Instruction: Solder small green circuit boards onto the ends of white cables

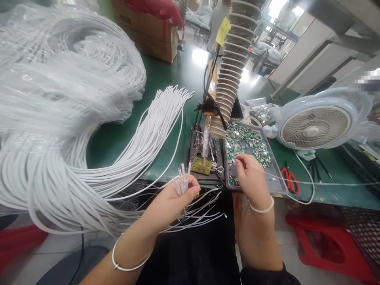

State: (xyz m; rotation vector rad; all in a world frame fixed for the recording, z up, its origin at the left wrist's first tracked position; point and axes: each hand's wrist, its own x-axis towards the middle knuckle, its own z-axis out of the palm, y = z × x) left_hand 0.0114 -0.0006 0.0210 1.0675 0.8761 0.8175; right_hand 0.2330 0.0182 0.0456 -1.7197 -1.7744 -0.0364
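Note:
My left hand (pixel 185 190) is closed around a small bunch of white cables (pixel 184 180), their cut ends standing up with red and white cores showing. Over the near left part of a grey tray (pixel 279 182) of small green-and-silver connectors (pixel 246 142), my right hand (pixel 252 176) has its fingertips pinched together; what lies between them is too small to make out. A thin pale strand (pixel 297 178) runs from this hand toward the right edge. Between the hands, a soldering iron (pixel 206 138) is fixed tip down above a yellowish sponge (pixel 202 165).
A thick bundle of white cables (pixel 160 122) covers the left of the green bench (pixel 157 71), partly under plastic wrap (pixel 59 79). A ribbed hose (pixel 234 59) hangs behind the iron. To the right are a fan (pixel 314 126) and red-handled pliers (pixel 291 180). Wired connectors hang at the front edge.

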